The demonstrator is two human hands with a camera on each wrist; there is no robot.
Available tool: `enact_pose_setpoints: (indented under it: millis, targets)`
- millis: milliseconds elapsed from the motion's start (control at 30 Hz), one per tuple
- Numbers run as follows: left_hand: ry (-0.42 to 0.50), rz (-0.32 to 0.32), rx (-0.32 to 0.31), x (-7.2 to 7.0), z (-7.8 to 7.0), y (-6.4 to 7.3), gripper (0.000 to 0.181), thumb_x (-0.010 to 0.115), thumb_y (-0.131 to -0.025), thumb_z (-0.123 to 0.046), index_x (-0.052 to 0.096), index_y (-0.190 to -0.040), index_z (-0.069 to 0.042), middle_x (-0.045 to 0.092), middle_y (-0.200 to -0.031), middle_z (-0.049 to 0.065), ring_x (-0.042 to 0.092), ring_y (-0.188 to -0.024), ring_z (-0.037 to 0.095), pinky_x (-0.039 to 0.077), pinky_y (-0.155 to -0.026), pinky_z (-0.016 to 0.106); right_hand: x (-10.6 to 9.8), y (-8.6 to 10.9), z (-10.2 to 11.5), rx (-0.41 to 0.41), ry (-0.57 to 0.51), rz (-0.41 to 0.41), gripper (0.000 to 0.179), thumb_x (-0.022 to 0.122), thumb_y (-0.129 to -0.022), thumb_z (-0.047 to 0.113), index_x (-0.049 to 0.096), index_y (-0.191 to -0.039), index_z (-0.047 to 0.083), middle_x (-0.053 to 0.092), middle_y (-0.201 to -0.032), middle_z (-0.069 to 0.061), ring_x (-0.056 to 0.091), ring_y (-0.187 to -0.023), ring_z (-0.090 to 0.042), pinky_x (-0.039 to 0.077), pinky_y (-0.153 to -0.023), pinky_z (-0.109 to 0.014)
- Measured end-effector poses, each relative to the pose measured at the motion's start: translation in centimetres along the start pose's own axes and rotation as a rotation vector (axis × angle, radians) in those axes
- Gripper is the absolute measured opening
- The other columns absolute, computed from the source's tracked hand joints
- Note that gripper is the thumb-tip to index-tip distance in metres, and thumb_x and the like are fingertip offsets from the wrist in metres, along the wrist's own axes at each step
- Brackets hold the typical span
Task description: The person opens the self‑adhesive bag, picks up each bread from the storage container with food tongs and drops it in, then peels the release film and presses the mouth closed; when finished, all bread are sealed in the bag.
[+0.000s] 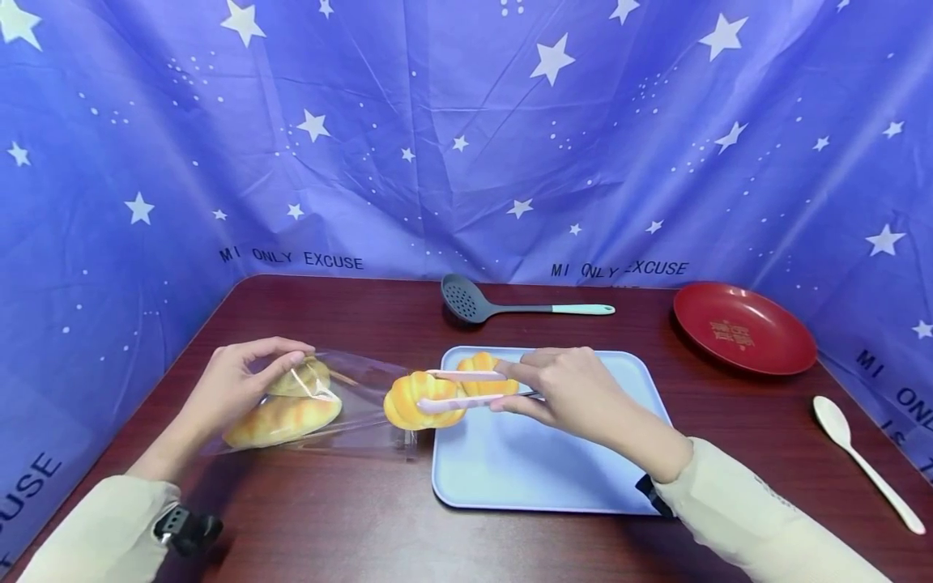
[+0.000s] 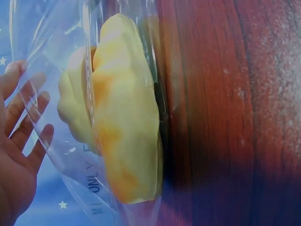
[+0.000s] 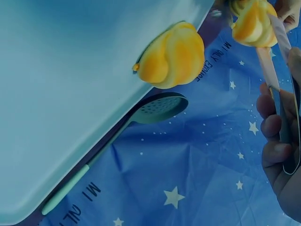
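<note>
Clasping a pair of tongs (image 1: 474,402), the right hand's (image 1: 576,393) grip is closed around the metal handles, and the pale pink tips pinch a golden bun (image 1: 404,401) from either side. That bun is at the left edge of the light blue tray (image 1: 554,461), overlapping the right end of a clear plastic bag (image 1: 368,397); whether any of it sits inside the film, I cannot tell. The left hand's (image 1: 233,385) grip pinches the bag between thumb and fingers near its upper edge, and in the left wrist view several fingertips show through the plastic. Inside the bag lie a long loaf (image 1: 284,421) and, behind it, a rounder roll (image 1: 287,382). A second bun (image 1: 477,362) rests on the tray near its far left corner, partly hidden by the tongs in the head view but plain in the right wrist view.

Beyond the tray, a dark skimmer (image 1: 466,304) with a mint handle end lies across the dark red wooden desk (image 1: 328,518). A red plate (image 1: 773,356) with gold markings is at the far right, and a cream spoon (image 1: 832,419) lies nearer, along the right side. Blue cloth (image 1: 437,162) printed with white stars hangs behind the desk.
</note>
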State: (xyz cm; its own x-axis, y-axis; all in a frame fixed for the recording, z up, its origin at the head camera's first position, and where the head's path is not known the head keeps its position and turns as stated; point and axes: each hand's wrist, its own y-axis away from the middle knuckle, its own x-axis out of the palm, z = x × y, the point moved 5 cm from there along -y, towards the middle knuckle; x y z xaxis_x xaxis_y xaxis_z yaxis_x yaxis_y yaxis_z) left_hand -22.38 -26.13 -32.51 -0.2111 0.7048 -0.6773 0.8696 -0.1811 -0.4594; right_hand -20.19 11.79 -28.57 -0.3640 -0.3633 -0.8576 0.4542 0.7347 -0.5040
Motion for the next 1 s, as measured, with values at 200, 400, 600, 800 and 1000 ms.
enact_pose_setpoints:
  millis: [200,400,600,800,1000]
  targets:
    - [-0.028,0.014,0.033,0.3,0.0,0.0,0.014,0.071,-0.097,-0.014,0.080,-0.107,-0.018,0.078,-0.099,-0.003,0.062,-0.093,-0.011,0.045,-0.080,0.014,-0.4,0.3,-0.3,0.021,0.000,0.026,0.044,0.073,-0.089,0.052,0.080,-0.108,0.013,0.052,-0.060,0.009,0.036,-0.050,-0.003,0.024,-0.043,-0.019]
    - [-0.049,0.022,0.064,0.6,-0.1,0.1,0.013,0.072,-0.096,-0.012,0.079,-0.106,-0.016,0.078,-0.097,-0.003,0.063,-0.087,-0.006,0.046,-0.074,0.014,0.0,0.4,-0.3,0.009,0.077,0.038,0.042,0.081,-0.083,0.047,0.080,-0.106,0.012,0.053,-0.061,0.008,0.041,-0.049,-0.005,0.024,-0.042,-0.020]
    - [-0.065,0.016,0.081,0.7,-0.1,0.1,0.013,0.072,-0.096,-0.011,0.079,-0.106,-0.014,0.077,-0.096,-0.003,0.063,-0.084,-0.003,0.045,-0.071,0.014,0.6,-0.2,0.2,-0.013,0.135,-0.003,0.045,0.084,-0.080,0.049,0.080,-0.104,0.011,0.047,-0.058,0.007,0.041,-0.047,-0.009,0.021,-0.040,-0.021]
    - [-0.065,-0.004,0.081,0.4,-0.2,0.1,0.013,0.071,-0.096,-0.012,0.079,-0.106,-0.018,0.077,-0.098,-0.005,0.061,-0.094,-0.012,0.045,-0.081,0.012,1.5,-0.8,1.0,-0.019,0.149,-0.047,0.043,0.083,-0.080,0.050,0.076,-0.101,0.013,0.051,-0.059,0.006,0.047,-0.048,-0.010,0.027,-0.038,-0.023]
    - [-0.059,-0.022,0.060,0.2,-0.3,0.0,0.012,0.071,-0.097,-0.014,0.080,-0.105,-0.017,0.077,-0.096,-0.005,0.061,-0.092,-0.012,0.045,-0.079,0.015,2.1,-0.9,1.9,-0.028,0.156,-0.040,0.043,0.082,-0.081,0.052,0.075,-0.098,0.013,0.053,-0.060,0.006,0.048,-0.048,-0.009,0.027,-0.037,-0.023]
